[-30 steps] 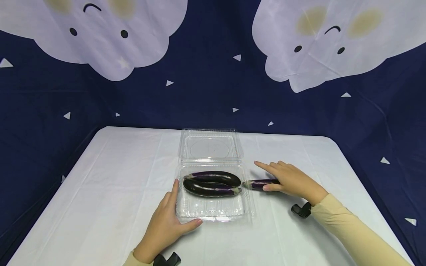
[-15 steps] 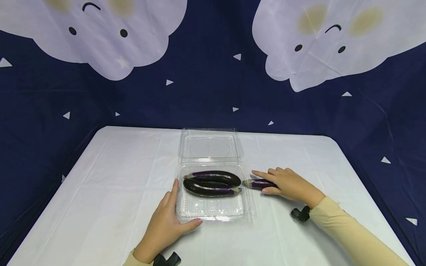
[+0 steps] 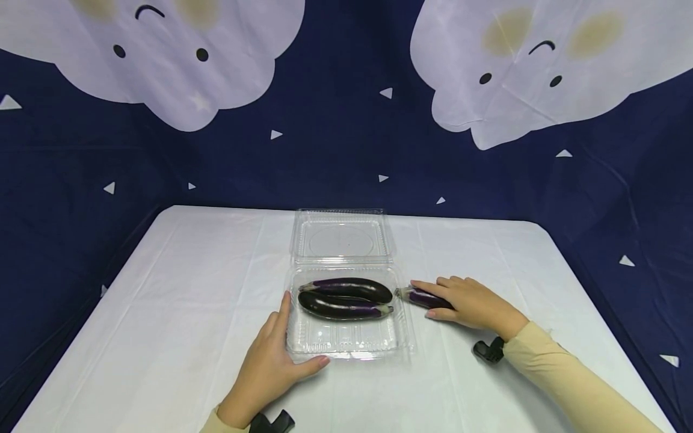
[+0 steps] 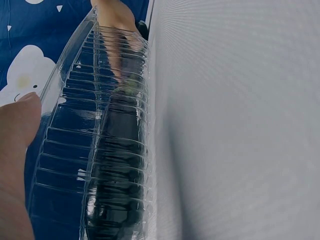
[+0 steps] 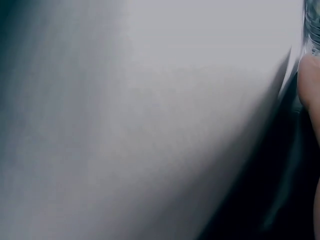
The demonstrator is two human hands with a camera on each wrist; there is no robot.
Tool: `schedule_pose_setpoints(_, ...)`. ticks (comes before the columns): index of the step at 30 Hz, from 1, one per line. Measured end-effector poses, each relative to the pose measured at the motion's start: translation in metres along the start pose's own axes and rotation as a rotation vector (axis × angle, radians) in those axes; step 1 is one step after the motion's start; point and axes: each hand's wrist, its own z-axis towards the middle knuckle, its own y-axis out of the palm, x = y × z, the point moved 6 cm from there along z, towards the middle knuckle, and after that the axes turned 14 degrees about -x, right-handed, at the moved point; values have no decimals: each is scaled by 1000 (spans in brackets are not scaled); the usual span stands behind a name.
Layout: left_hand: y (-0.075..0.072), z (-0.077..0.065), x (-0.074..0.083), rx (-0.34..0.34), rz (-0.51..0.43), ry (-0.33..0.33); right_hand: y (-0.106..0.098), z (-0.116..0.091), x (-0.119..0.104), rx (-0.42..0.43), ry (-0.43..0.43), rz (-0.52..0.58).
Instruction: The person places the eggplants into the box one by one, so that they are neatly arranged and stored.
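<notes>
Two glossy dark eggplants, a rear one (image 3: 346,288) and a front one (image 3: 341,307), lie side by side in a clear plastic clamshell box (image 3: 346,344). Its lid (image 3: 341,240) is folded back flat behind it. My left hand (image 3: 267,355) rests at the box's left side and front corner, fingers straight and thumb spread. In the left wrist view the thumb (image 4: 22,120) shows beside the ribbed wall. To the right of the box, my right hand (image 3: 471,304) grips a third eggplant (image 3: 425,297) between thumb and fingers; its stem end points at the box wall. The palm hides its far end.
A white cloth (image 3: 178,313) covers the table. Behind it hangs a dark blue curtain (image 3: 335,150) with clouds and small triangles. A black wrist camera (image 3: 489,349) sits below the right wrist.
My right hand has lowered its fingers onto the third eggplant, and the index finger has come down. The eggplant has turned slightly, its stem end now farther back. The left hand has stayed put.
</notes>
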Motion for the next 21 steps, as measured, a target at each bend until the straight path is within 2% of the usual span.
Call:
schedule_pose_setpoints(5, 0, 0, 0, -4, 9, -1, 2, -1, 5, 2, 28, 38)
schedule_pose_setpoints(9, 0, 0, 0, -9, 13, -7, -3, -3, 11, 40, 50, 62)
schedule_pose_setpoints(16, -1, 0, 1, -15, 6, -13, -28, -4, 17, 97, 85, 105)
schedule_pose_setpoints(21, -1, 1, 1, -19, 3, -13, -48, -4, 9, 137, 68, 128)
